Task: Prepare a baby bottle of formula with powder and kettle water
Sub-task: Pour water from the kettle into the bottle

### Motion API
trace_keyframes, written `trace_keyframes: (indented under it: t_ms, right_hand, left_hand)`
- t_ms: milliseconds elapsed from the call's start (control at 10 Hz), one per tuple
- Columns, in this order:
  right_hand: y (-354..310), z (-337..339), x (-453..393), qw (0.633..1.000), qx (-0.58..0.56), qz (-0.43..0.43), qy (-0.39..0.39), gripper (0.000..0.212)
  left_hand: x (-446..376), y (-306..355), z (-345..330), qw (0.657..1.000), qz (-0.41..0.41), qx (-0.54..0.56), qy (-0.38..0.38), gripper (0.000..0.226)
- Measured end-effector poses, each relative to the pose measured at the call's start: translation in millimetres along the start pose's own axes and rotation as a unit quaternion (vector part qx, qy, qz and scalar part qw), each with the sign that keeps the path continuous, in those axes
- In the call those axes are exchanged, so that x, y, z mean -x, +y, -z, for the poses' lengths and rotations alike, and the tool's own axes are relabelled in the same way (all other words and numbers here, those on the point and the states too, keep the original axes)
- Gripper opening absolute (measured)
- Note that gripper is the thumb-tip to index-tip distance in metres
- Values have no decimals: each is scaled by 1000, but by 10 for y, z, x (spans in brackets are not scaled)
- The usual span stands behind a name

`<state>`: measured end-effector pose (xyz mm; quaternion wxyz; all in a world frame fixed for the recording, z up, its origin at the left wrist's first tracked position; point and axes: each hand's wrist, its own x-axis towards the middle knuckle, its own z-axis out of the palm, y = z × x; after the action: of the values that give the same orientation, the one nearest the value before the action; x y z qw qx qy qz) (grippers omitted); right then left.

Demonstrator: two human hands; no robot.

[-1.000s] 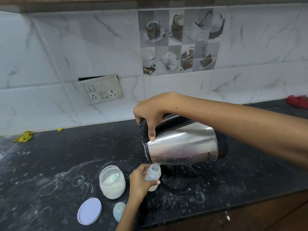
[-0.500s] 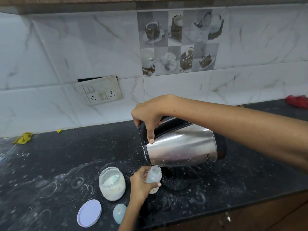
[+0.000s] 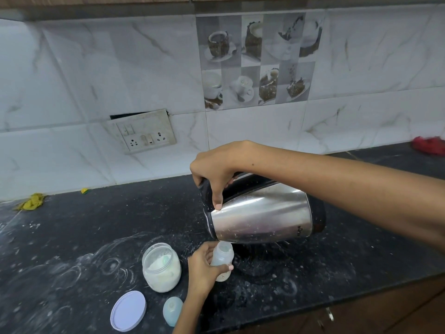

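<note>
Tipped further than a second ago, the steel kettle (image 3: pixel 262 213) is now lying almost on its side, its rim just above the mouth of the baby bottle (image 3: pixel 222 257). The right hand (image 3: pixel 216 169) is clenching the kettle's black top. The left hand (image 3: pixel 202 268) is grasping the bottle above the counter (image 3: pixel 72 225), right of the open powder jar (image 3: pixel 161 267).

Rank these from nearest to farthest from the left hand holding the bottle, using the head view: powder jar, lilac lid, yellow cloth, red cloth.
Measured from the left hand:
1. Powder jar, just to its left.
2. Lilac lid, lying at the front edge, lower left.
3. Yellow cloth, far left by the wall.
4. Red cloth, far right by the wall.
</note>
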<state>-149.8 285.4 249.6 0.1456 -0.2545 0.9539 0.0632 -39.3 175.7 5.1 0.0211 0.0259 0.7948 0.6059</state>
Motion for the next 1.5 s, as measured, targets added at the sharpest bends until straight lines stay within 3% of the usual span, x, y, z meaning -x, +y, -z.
trace_keyframes:
  t_ms: [300, 500, 600, 700, 900, 1100, 1300, 1500]
  right_hand:
    - [34, 12, 214, 999, 26, 5, 24, 42]
    - [129, 119, 579, 994, -53, 96, 10, 33]
    - [346, -2, 730, 983, -125, 118, 70, 35]
    - [634, -254, 926, 954, -236, 109, 150, 43]
    - [917, -1158, 1231, 806, -483, 37, 340, 44]
    - [719, -1887, 1171, 674, -565, -27, 476, 51]
    - [466, -2223, 1068, 625, -585, -58, 513, 45]
    - [308, -2468, 1031, 622, -576, -86, 523, 47]
  left_hand:
    - [14, 38, -17, 1000, -1, 4, 5, 57]
    - [18, 55, -7, 999, 0, 27, 22, 58]
    - [26, 90, 23, 998, -2, 48, 36, 59]
    - [50, 133, 66, 996, -6, 67, 56, 57]
    - [151, 159, 182, 987, -14, 100, 123, 56]
    - [264, 179, 288, 981, -22, 105, 159, 57]
    - [378, 225, 301, 982, -26, 92, 164, 56]
    - [462, 251, 333, 982, -32, 80, 168, 57]
